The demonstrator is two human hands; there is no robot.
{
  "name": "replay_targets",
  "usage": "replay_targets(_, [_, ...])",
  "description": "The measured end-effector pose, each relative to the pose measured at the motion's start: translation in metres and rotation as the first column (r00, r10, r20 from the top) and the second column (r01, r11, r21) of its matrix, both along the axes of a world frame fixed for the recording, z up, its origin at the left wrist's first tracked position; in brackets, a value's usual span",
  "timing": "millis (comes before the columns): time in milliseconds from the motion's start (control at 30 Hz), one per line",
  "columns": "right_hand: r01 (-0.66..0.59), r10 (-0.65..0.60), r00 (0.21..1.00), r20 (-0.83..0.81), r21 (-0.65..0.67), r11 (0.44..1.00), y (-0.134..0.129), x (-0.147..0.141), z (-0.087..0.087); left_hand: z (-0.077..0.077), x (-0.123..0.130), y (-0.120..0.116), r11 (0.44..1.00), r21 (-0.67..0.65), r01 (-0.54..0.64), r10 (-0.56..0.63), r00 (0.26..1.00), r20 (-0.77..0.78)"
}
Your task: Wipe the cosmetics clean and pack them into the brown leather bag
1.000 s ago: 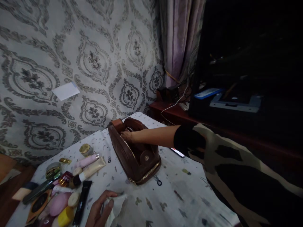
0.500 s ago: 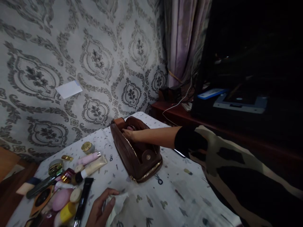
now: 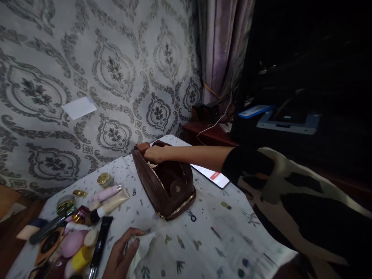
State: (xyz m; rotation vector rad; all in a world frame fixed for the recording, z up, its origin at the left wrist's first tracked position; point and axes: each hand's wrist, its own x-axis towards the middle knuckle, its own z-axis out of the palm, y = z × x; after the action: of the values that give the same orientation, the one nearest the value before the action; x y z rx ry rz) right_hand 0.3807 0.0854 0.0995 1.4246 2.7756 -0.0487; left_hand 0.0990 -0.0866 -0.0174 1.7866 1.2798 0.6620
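Note:
A brown cosmetic bag (image 3: 151,190) with gold zips lies unzipped on the patterned tablecloth. My right hand (image 3: 157,154) reaches into its far end, fingers bent downward and closed. Something small and pale shows just under those fingers, too unclear to name. At the near edge my left hand (image 3: 123,252) pinches a crumpled white wipe (image 3: 142,248) between thumb and fingers. Left of that hand lies a heap of cosmetics, with a black tube (image 3: 101,242), a pink oval item (image 3: 74,243) and a cream tube (image 3: 113,203).
A phone (image 3: 216,178) with a lit screen lies right of the bag, partly behind my right forearm. The patterned wall (image 3: 116,69) borders the table at the back. On the right stand a dark red cabinet (image 3: 200,131) with a white cable and a large dark screen (image 3: 290,58).
My right hand has risen a little from inside the bag toward its far rim. More of the phone now shows behind the forearm. My left hand keeps its grip on the wipe.

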Motion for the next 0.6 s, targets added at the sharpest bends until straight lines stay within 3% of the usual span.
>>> replay_targets(100, [0.095,-0.092,0.995,0.046,-0.052,0.994,-0.002,0.003,-0.005,-0.001,-0.005,0.005,0.998,-0.015,0.067,-0.067,0.997,-0.026])
replay_targets(267, [0.251,-0.245,0.967,0.077,-0.085,0.964,-0.004,0.005,-0.027,-0.001,-0.008,0.007,0.997,-0.033,0.073,-0.075,0.995,-0.064])
replay_targets(600, [0.262,-0.264,0.964,-0.040,-0.045,0.964,0.009,0.009,-0.042,0.002,-0.002,0.003,0.999,-0.037,0.018,-0.018,1.000,0.005])
